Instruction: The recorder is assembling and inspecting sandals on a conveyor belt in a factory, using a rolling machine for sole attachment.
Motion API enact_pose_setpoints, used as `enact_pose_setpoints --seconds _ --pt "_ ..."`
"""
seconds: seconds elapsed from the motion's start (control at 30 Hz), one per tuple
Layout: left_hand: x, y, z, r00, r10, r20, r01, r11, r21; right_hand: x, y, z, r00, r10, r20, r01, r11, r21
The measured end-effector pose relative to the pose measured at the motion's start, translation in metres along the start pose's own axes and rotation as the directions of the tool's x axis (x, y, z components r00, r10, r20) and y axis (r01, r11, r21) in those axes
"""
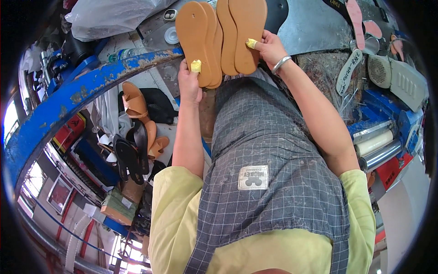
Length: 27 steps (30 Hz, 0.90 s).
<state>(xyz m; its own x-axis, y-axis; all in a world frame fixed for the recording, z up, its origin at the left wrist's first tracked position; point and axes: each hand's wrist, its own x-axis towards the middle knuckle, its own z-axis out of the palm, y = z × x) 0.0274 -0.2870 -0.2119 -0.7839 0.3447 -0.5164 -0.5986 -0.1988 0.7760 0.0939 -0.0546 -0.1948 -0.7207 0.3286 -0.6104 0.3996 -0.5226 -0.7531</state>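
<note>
Tan shoe soles fill both my hands at the near edge of the metal worktop. My left hand (190, 82) grips the heel ends of a fanned stack of tan soles (193, 36), its thumb wrapped in yellow tape and lying on top. My right hand (270, 48) pinches a second set of tan soles (248, 34) by the right side, its thumb also taped yellow. The two sets lie side by side, with their edges close together. Fingers under the soles are hidden. A black sole (276, 16) shows behind the right set.
A blue, chipped metal arm (91, 80) curves along the left. Below it are tan and black sandals (135, 102). Clear plastic (109, 18) lies far left. A pink insole (356, 23), a white sole-shaped piece (349, 71) and a machine with rollers (376, 144) are at right.
</note>
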Motion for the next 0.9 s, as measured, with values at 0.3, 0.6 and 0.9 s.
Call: enact_pose_setpoints --seconds 0.3,0.6,0.9 --pt "0.013 0.006 -0.014 0.994 -0.107 -0.029 0.109 0.990 0.085 0.003 0.007 -0.017 0.998 -0.029 -0.061 0.025 0.998 -0.051" --pt "0.007 0.009 -0.006 0.997 -0.031 -0.065 0.037 0.994 0.104 -0.005 0.001 -0.028 0.999 0.009 -0.045 -0.010 1.000 -0.005" --pt "-0.004 0.010 -0.019 0.982 0.150 -0.114 -0.095 0.916 0.390 -0.002 -0.017 -0.055 0.997 -0.044 -0.064 0.047 0.997 0.056"
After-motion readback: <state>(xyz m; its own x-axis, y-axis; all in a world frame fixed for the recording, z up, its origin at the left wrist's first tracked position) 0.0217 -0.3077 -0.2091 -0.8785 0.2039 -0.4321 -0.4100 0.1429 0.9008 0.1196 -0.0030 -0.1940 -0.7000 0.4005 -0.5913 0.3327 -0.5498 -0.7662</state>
